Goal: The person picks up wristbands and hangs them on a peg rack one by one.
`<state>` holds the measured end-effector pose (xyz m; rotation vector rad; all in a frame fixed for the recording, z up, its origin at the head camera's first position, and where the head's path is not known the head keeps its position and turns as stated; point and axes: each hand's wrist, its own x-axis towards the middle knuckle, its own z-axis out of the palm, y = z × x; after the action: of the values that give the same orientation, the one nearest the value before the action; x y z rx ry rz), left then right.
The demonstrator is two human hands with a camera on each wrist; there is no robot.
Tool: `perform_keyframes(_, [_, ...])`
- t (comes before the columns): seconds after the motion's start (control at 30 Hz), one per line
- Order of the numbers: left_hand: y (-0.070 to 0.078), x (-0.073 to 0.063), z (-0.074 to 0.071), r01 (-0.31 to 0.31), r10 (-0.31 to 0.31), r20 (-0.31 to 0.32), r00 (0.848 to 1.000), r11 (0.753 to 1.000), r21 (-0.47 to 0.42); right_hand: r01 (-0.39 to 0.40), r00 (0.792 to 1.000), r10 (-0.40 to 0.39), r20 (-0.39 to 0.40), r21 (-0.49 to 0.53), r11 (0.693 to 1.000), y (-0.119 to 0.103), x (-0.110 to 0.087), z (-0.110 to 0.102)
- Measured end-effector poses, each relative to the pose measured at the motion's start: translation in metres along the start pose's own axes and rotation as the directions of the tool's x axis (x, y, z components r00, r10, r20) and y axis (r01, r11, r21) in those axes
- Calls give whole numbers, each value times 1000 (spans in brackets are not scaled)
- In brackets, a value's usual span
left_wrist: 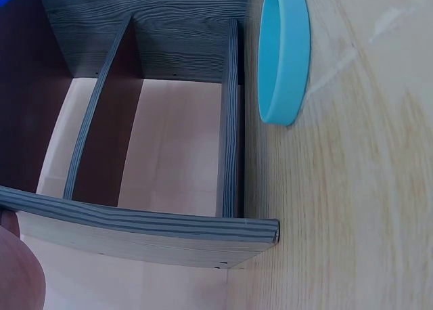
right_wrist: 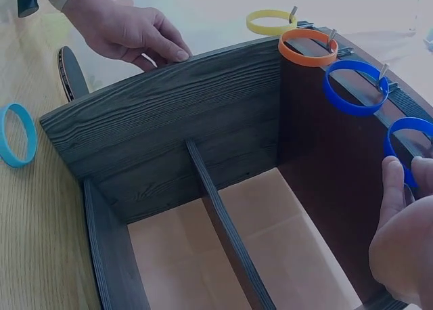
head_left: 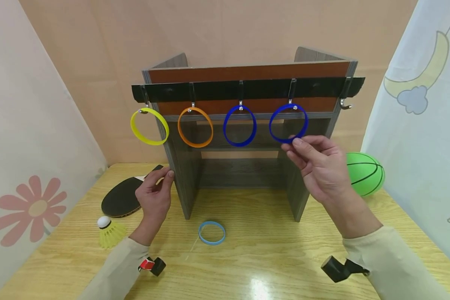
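Note:
At the right, my right hand [head_left: 324, 166] pinches the lower rim of a dark blue wristband [head_left: 306, 121], whose top hangs on a hook of the rack. Another dark blue wristband [head_left: 253, 129], an orange wristband [head_left: 198, 146] and a yellow wristband [head_left: 133, 125] hang on hooks to its left. My left hand [head_left: 155, 193] holds the front edge of the wooden shelf's left side panel [head_left: 183, 175]; the right wrist view shows the thumb tip on that edge. On the table in front of the shelf lies a light blue wristband [left_wrist: 294, 59].
The far-right hook [head_left: 346, 105] has no band on it. A table tennis paddle [head_left: 121, 198] and a yellow shuttlecock [head_left: 111, 234] lie on the left. A green ball [head_left: 365, 174] sits right of the shelf. Printed curtains [head_left: 416, 146] border both sides.

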<state>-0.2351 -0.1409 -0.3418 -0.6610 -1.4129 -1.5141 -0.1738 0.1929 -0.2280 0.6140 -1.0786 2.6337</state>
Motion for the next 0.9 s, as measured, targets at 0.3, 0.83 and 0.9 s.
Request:
perform_keyframes(0.3, [0, 0, -1, 8, -8, 2, 1000, 1000, 13, 6, 1000, -6, 10, -58, 998, 12, -9, -11])
perform_keyframes(0.83, [0, 0, -1, 5, -5, -1, 1000, 999, 34, -209, 972, 230, 46, -273, 939, 76, -44, -35])
perform_keyframes(0.9, [-1, 0, -1, 5, -5, 0, 1000, 999, 39, -261, 959, 281, 17, -322, 910, 86, -48, -37])
